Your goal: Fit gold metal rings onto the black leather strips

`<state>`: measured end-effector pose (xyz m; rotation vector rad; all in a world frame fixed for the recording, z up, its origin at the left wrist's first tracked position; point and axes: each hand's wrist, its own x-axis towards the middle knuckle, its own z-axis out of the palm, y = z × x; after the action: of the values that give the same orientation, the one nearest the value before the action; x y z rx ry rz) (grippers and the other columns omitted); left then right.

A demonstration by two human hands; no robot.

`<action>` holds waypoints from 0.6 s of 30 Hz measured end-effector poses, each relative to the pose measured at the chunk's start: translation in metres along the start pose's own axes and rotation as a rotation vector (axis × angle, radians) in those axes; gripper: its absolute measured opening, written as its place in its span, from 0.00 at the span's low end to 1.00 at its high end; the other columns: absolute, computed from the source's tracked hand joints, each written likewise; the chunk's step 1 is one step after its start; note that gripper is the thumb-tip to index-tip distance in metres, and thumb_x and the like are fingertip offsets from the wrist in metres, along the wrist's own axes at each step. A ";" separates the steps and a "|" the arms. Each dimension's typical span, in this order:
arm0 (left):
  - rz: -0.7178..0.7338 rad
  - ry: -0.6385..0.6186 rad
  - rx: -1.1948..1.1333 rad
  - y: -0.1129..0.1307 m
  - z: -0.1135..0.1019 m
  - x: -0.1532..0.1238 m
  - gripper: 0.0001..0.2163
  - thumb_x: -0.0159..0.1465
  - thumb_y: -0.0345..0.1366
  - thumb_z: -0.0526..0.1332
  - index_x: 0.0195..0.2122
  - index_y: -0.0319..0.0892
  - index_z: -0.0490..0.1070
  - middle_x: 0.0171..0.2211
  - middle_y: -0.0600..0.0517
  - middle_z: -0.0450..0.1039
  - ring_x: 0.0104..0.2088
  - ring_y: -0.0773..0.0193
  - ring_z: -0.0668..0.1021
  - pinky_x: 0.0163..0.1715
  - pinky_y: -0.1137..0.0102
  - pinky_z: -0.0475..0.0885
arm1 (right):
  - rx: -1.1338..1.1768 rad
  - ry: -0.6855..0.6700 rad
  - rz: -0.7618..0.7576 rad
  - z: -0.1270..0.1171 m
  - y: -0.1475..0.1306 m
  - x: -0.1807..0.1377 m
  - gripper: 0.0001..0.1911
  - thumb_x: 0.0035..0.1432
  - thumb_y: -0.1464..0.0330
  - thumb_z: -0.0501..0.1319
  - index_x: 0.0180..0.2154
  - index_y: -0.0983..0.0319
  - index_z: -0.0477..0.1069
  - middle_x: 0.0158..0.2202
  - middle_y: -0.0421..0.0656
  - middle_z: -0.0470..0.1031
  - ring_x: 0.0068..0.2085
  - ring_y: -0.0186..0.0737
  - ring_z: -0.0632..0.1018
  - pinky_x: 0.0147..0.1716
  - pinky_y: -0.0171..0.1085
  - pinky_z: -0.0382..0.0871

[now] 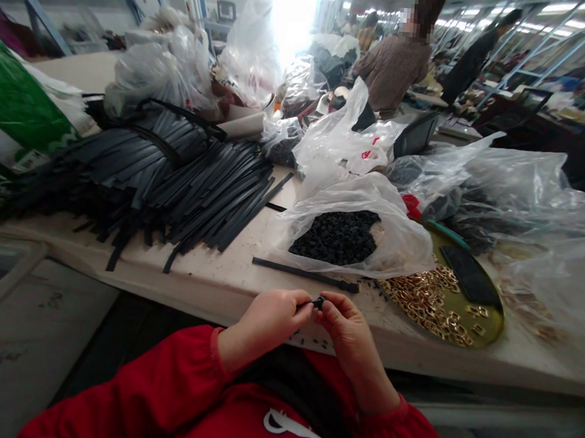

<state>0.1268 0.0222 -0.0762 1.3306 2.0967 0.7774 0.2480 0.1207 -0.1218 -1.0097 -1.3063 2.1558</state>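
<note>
A small black piece (318, 303), dark and too tiny to make out its shape, sits pinched between the fingers of the left hand (268, 321) and the right hand (347, 329), just over the near edge of the counter (208, 280). Beyond it lies a single black strap (303, 273). An open plastic bag (401, 243) holds a heap of black bits (338, 237). Beside it, a round tray (490, 323) holds gold buckles (429, 302).
</note>
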 end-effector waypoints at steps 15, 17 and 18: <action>-0.019 0.003 -0.012 -0.001 0.016 -0.008 0.12 0.61 0.38 0.50 0.27 0.42 0.71 0.23 0.53 0.71 0.24 0.67 0.69 0.23 0.74 0.56 | -0.187 -0.064 -0.103 0.003 -0.001 -0.013 0.11 0.42 0.62 0.67 0.29 0.60 0.70 0.18 0.35 0.71 0.23 0.33 0.72 0.25 0.34 0.67; -0.010 -0.002 -0.026 -0.002 0.017 -0.008 0.12 0.61 0.38 0.50 0.27 0.42 0.71 0.23 0.54 0.71 0.23 0.67 0.69 0.23 0.74 0.56 | -0.179 -0.080 -0.080 0.001 0.000 -0.014 0.11 0.43 0.62 0.66 0.30 0.60 0.70 0.19 0.35 0.71 0.23 0.33 0.72 0.25 0.34 0.67; -0.001 -0.011 -0.034 -0.002 0.017 -0.008 0.13 0.61 0.38 0.50 0.26 0.42 0.70 0.23 0.54 0.70 0.23 0.67 0.69 0.23 0.74 0.57 | -0.179 -0.081 -0.072 0.000 0.000 -0.014 0.11 0.43 0.62 0.66 0.30 0.60 0.71 0.19 0.35 0.71 0.23 0.33 0.72 0.25 0.34 0.66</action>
<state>0.1407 0.0176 -0.0888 1.3121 2.0661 0.8000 0.2570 0.1113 -0.1168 -0.9354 -1.5724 2.0744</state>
